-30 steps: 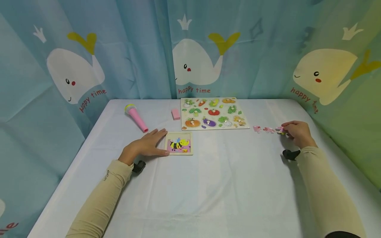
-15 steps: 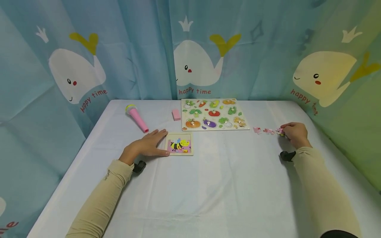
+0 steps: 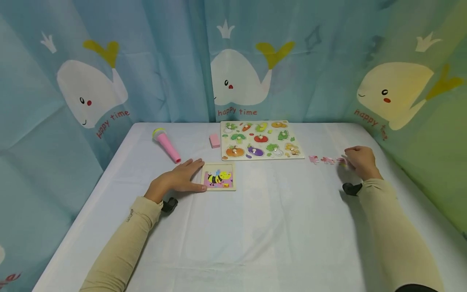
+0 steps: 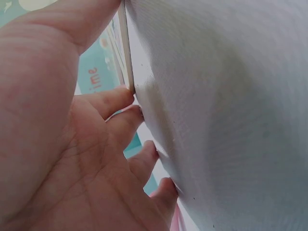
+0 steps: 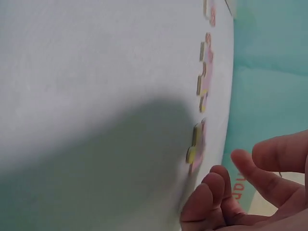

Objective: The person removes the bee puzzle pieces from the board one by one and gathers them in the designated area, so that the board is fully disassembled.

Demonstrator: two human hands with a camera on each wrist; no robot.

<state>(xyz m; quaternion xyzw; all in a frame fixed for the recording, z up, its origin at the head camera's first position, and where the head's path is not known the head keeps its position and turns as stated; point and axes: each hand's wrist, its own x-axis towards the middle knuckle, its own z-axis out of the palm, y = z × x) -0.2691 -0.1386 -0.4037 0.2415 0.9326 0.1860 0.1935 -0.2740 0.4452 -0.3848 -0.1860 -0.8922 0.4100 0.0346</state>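
Observation:
My left hand [image 3: 178,178] lies flat on the white table, fingers straight. Its thumb and fingertips touch the left edge of a small framed bee puzzle [image 3: 219,177]. The left wrist view shows the palm [image 4: 72,144] against the cloth and the frame's thin edge [image 4: 126,53]. My right hand [image 3: 359,160] hovers at the right end of a short row of pink puzzle pieces [image 3: 328,160]. In the right wrist view its fingers [image 5: 214,197] hang loosely curled and hold nothing. The nearest piece [image 5: 196,147] lies on the table just beyond them.
A vegetable peg puzzle board [image 3: 260,139] lies at the back centre. A pink block [image 3: 215,140] and a pink toy microphone [image 3: 167,144] lie to its left. Whale-print curtains [image 3: 237,77] close in the white table [image 3: 255,235] at the back and sides.
My right hand has let go of the pink piece it was pinching; the piece now lies at the row's right end. The left hand has not moved.

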